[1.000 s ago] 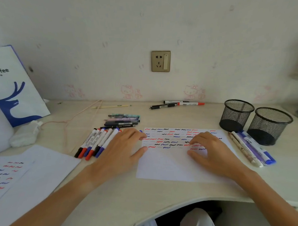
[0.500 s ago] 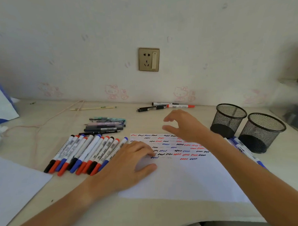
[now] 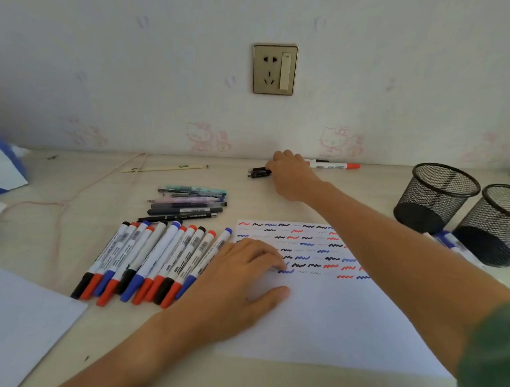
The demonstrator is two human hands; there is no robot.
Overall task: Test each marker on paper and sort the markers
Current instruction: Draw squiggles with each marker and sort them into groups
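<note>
My right hand is stretched far forward, arm fully extended across the sheet of paper, to the back of the desk by the wall. Knuckles up, fingers curled down over the black pens there; I can't tell if they're actually gripped or only touched, the fingers hide it. A red-capped marker lies just right of that hand, against the wall.

My left hand lies flat, palm down, fingers straight and thumb spread, pressing the paper's left edge. The paper's upper part carries rows of red, blue and black squiggles.

Row of markers lies side by side just left of my left hand, touching each other. Small pile of pens behind it. Two black mesh cups stand at far right, a few markers lying at their base.
</note>
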